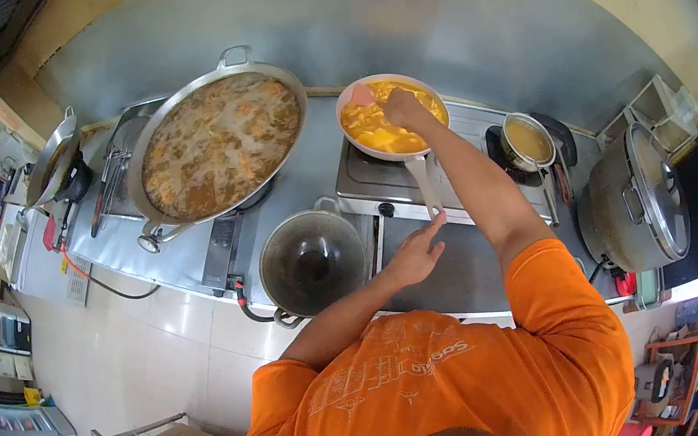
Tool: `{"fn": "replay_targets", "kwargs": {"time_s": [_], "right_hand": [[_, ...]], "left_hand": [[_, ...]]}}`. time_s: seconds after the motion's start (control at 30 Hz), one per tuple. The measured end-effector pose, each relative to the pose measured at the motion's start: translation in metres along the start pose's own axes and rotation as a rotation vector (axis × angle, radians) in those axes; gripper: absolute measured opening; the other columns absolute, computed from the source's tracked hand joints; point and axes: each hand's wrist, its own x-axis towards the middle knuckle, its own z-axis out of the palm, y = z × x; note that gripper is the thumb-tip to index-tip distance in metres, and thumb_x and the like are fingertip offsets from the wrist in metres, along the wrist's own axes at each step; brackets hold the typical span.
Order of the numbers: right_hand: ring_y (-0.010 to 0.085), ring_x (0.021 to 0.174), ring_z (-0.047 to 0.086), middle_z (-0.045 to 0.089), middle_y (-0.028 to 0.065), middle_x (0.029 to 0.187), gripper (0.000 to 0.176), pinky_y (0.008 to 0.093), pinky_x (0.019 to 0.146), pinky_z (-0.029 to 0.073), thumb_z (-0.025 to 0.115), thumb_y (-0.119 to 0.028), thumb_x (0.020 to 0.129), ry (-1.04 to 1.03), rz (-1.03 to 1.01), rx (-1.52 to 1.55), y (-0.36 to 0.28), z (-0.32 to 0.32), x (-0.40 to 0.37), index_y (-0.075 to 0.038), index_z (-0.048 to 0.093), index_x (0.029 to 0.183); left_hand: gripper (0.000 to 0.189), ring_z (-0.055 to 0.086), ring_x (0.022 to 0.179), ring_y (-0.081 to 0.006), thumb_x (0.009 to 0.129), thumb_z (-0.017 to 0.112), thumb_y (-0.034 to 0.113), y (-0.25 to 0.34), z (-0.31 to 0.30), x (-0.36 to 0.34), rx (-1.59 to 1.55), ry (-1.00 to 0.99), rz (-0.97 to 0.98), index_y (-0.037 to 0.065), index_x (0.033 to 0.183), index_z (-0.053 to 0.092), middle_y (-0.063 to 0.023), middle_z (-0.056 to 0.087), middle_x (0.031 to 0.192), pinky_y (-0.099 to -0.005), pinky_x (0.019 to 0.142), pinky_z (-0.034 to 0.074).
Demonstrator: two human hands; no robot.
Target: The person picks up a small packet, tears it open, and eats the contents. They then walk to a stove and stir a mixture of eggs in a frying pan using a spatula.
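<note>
My right hand (407, 111) is closed over a light-coloured frying pan (436, 94), its fist around a pink spatula (363, 95). The spatula's broad head shows at the pan's left side; its grip is hidden in my fist. Yellow-orange egg mixture (383, 138), looking soft and partly set, fills the pan, which rests on a portable stove (362, 179). The pan's pale handle (423, 186) points towards me. My left hand (415, 253) is open below it, fingers apart, with a fingertip right at the handle's end.
To the left, a large wok (145, 126) holds bubbling oil with frying pieces. A dark empty wok (311, 263) stands at the counter's front edge. At right are a small saucepan (528, 141) of yellowish liquid and a large lidded pot (616, 200). A metal backsplash (324, 27) runs behind.
</note>
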Motion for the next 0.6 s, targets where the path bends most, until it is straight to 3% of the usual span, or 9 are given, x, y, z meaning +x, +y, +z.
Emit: {"fn": "replay_targets", "kwargs": {"time_s": [0.17,0.3,0.47,0.6], "right_hand": [[0.0392,0.090,0.068,0.068,0.0290,0.095,0.041,0.0465,0.081,0.054,0.047,-0.028,0.094,0.000,0.426,0.386,0.002,-0.004,-0.012,0.006,0.071,0.094],[0.0406,0.092,0.067,0.067,0.0294,0.098,0.045,0.0474,0.085,0.052,0.045,-0.031,0.096,0.013,0.265,0.118,-0.002,-0.029,-0.045,0.007,0.069,0.099],[0.0423,0.098,0.065,0.065,0.0310,0.104,0.050,0.0481,0.088,0.050,0.047,-0.037,0.097,-0.027,0.118,0.026,-0.007,-0.038,-0.061,0.008,0.068,0.101],[0.0409,0.100,0.065,0.065,0.0320,0.106,0.044,0.0455,0.089,0.050,0.051,-0.031,0.094,-0.051,0.199,0.137,-0.032,-0.027,-0.056,0.009,0.067,0.100]], "left_hand": [[0.063,0.048,0.128,-0.0404,0.095,0.055,0.015,0.002,-0.009,0.000,-0.012,-0.058,-0.020,0.008,0.152,0.027,-0.0263,0.050,0.138,-0.0425,0.109,0.037],[0.062,0.044,0.136,-0.0330,0.096,0.055,0.013,0.001,-0.012,0.003,-0.040,-0.122,-0.075,0.008,0.152,0.028,-0.0187,0.045,0.147,-0.0373,0.111,0.036],[0.064,0.044,0.135,-0.0349,0.095,0.056,0.012,-0.004,-0.010,0.003,-0.063,-0.090,-0.005,0.010,0.153,0.027,-0.0196,0.046,0.146,-0.0383,0.110,0.037],[0.068,0.047,0.129,-0.0413,0.094,0.055,0.013,0.001,-0.013,0.001,-0.028,-0.072,0.041,0.007,0.153,0.023,-0.0257,0.048,0.141,-0.0433,0.109,0.036]]}}
